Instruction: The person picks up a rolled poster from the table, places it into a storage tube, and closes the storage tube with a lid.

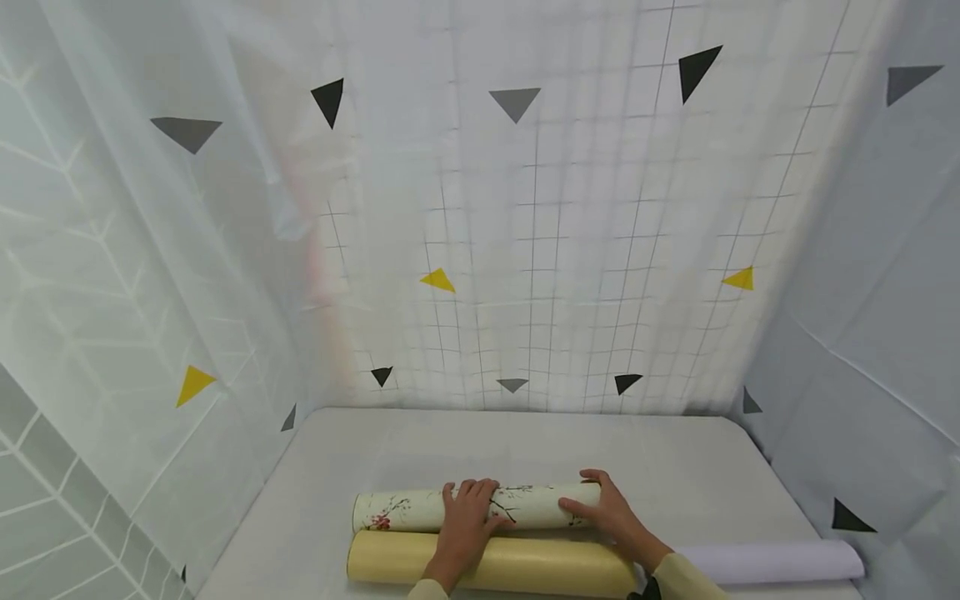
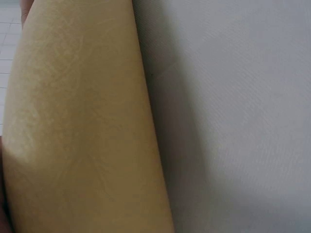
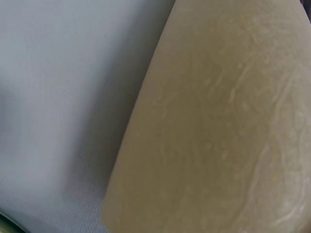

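Across the table lies a cream wallpaper roll (image 1: 416, 508) printed with dark branches and red blossoms. My left hand (image 1: 467, 525) holds it near the middle, fingers over the top and thumb on the near side. At its right end my right hand (image 1: 617, 518) grips it between thumb and fingers. Directly in front, under my wrists, is a yellow wallpaper roll (image 1: 555, 565). Its mottled surface fills much of the left wrist view (image 2: 87, 116) and right wrist view (image 3: 209, 126). Both hands are almost wholly hidden in the wrist views.
A pale lilac roll (image 1: 780, 562) lies at the right front, partly behind my right sleeve (image 1: 686, 579). The light table (image 1: 525, 446) has rounded far corners. Translucent sheets (image 1: 585, 208) with triangles and grid lines hang behind it and at both sides.
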A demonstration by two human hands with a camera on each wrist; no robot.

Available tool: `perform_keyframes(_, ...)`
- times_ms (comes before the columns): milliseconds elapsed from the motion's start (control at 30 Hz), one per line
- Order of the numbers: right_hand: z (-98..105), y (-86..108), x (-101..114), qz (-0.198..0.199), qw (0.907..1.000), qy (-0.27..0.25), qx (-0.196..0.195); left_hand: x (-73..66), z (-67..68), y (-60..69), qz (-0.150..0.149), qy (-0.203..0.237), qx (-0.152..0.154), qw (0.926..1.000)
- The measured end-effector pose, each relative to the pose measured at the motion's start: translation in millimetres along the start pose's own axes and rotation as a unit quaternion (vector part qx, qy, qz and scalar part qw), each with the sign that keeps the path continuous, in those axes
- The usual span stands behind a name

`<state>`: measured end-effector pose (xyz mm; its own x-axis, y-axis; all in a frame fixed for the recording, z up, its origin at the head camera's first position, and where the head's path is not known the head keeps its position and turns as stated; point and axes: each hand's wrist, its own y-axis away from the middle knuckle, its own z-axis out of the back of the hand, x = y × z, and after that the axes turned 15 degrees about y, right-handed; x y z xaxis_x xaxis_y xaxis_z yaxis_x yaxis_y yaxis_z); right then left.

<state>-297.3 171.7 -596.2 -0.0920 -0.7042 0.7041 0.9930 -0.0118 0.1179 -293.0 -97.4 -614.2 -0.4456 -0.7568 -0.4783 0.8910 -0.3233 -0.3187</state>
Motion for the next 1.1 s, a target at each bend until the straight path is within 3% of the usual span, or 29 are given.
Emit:
perform_keyframes(333,5.4,-11.7,3.4,-0.003,0.9994,0.033,-0.015,0.8,3.4,-12.5,-0.001,0.012,-0.001,0.9999)
perform_keyframes(533,4.2,-17.8,3.3,0.033,0.9976,0.042,-0.043,1.9,4.8,-17.7,-0.001,0.014,-0.009,0.9999)
perform_keyframes(700,-0.1,-14.8,3.7,0.055,0.9945,0.055,-0.071,3.5,4.2,-14.9,0.003,0.025,-0.011,0.9996)
perform_keyframes(1100,-11.1,-18.0,-9.1,0.046,0.9928,0.080,-0.077,11.4,-5.8,-10.0,-0.005,0.051,-0.010,0.9986)
